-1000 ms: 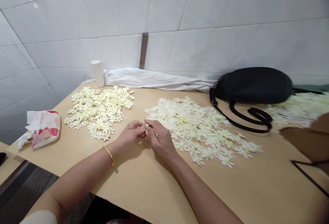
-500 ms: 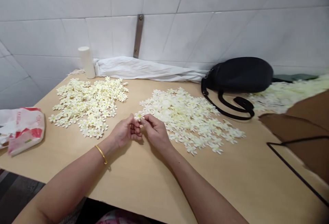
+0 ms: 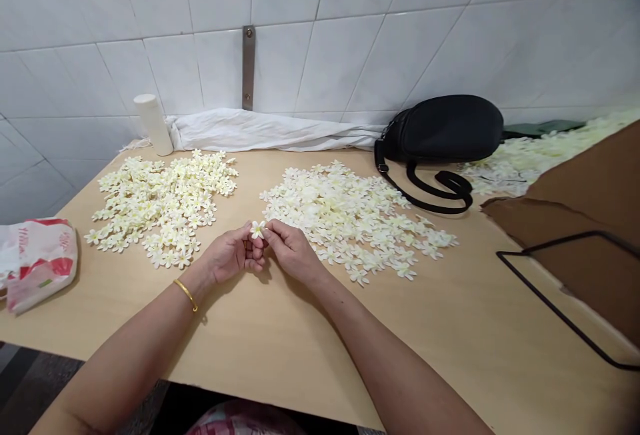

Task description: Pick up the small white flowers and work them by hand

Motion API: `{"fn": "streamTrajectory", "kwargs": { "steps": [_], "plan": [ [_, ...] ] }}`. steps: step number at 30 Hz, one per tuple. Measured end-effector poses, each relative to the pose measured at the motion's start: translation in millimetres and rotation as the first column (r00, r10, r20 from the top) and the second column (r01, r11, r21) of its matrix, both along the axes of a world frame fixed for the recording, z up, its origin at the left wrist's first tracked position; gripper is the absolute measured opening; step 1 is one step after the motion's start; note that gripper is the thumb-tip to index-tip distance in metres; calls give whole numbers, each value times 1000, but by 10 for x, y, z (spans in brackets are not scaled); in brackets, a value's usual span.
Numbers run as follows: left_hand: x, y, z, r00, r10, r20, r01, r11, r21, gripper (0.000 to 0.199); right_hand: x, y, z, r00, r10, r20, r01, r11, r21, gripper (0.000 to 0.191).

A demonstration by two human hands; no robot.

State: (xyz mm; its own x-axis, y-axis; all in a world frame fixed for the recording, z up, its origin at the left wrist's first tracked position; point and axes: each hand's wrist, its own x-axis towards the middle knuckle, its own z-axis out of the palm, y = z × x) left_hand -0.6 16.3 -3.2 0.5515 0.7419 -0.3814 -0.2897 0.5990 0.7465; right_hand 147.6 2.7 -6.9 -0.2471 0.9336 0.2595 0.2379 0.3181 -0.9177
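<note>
At the far left of my counter [image 3: 280, 328] lies a red-and-white tissue pack [image 3: 45, 258], near the edge. Behind it, farther along, a pale cylinder [image 3: 153, 124] stands leaning slightly against the tiled wall [image 3: 280, 55] side, with a white cloth [image 3: 270, 131] stretching right from it along the back. In front of the cylinder spreads the left flower pile [image 3: 165, 205], yellowish-white blossoms heaped in a loose mass.

My left hand [image 3: 235, 252], a gold bangle [image 3: 186, 294] on its wrist, has thumb and finger pinched on one small flower [image 3: 257, 229], the other fingers curled beneath. My right hand [image 3: 290, 248] pinches the same flower from the other side, so it sits between my fingertips, just above the counter, between the two piles.

Right of it lies the right flower pile [image 3: 345, 215], looser and whiter. Behind its right end sits a black bag [image 3: 453, 128], its strap looped in front. Farther right are more pale petals [image 3: 540, 155], brown cardboard [image 3: 595, 222] and a bent black rod [image 3: 555, 314].
</note>
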Motion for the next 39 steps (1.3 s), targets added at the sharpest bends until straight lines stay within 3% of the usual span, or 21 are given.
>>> {"fn": "streamTrajectory", "kwargs": {
  "steps": [5, 13, 22, 29, 32, 36, 39],
  "plan": [
    [-27, 0, 8, 997, -67, 35, 68, 996, -57, 41, 3, -2, 10, 996, -44, 75, 41, 999, 36, 28],
    [7, -25, 13, 998, 43, 50, -46, 997, 60, 25, -67, -25, 8, 960, -217, 175, 176, 958, 225, 29],
    [77, -27, 51, 992, 83, -92, -71, 990, 122, 39, -65, -24, -22, 961, -254, 112, 234, 958, 166, 28],
    [36, -21, 57, 997, 29, -76, -22, 996, 90, 43, -59, -36, -33, 972, -189, 141, 165, 973, 163, 29],
    [30, -28, 46, 998, 37, -54, -32, 994, 100, 37, -71, -27, -49, 947, -232, 221, 165, 944, 285, 29],
    [38, -39, 21, 995, 90, -40, -84, 986, 145, 34, -103, -20, -71, 847, -378, 373, 147, 842, 519, 26],
    [42, -32, 13, 989, 135, -58, -125, 979, 162, 36, -111, -41, -58, 816, -397, 421, 118, 826, 551, 26]
  ]
}}
